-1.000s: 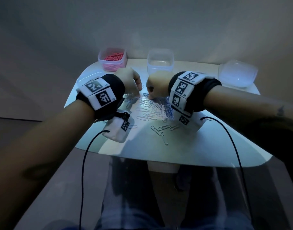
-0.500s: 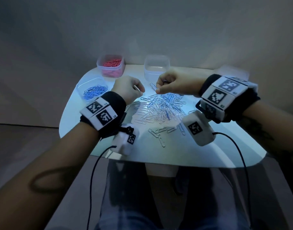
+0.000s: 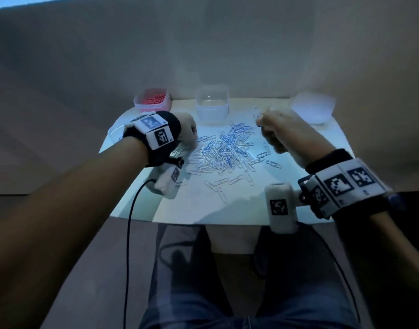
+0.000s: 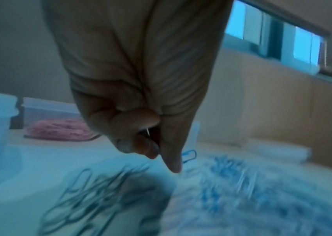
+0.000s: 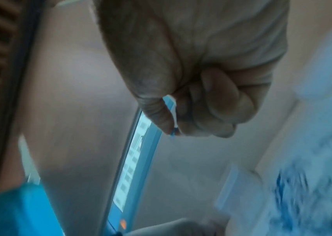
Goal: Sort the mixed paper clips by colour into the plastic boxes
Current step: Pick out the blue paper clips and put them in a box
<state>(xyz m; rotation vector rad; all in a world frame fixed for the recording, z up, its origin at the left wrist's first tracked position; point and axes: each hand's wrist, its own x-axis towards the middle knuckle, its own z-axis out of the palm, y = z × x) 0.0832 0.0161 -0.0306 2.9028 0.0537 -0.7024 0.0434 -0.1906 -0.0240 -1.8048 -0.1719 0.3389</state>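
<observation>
A mixed pile of blue and white paper clips [image 3: 225, 150] lies mid-table. My left hand [image 3: 192, 136] hovers at the pile's left edge with its fingers curled. In the left wrist view the left hand [image 4: 161, 153] pinches a blue clip [image 4: 189, 155] by the thumb. My right hand [image 3: 260, 119] is raised to the right of the pile. It pinches a white clip [image 3: 256, 112] between thumb and curled fingers, and that white clip [image 5: 172, 115] shows in the right wrist view too. At the back stand a pink box of red clips [image 3: 152, 100] and a clear box [image 3: 212, 104].
A third clear container [image 3: 313, 108] sits at the table's back right corner. Another box [image 3: 113, 134] at the left edge is mostly hidden behind my left wrist. Several stray clips [image 3: 218, 186] lie toward the front of the white table [image 3: 203, 210]. Cables hang from both wrists.
My right hand has moved right, away from the pile's far edge, still pinching a clip. My left hand has stayed at the pile's left side, fingers curled.
</observation>
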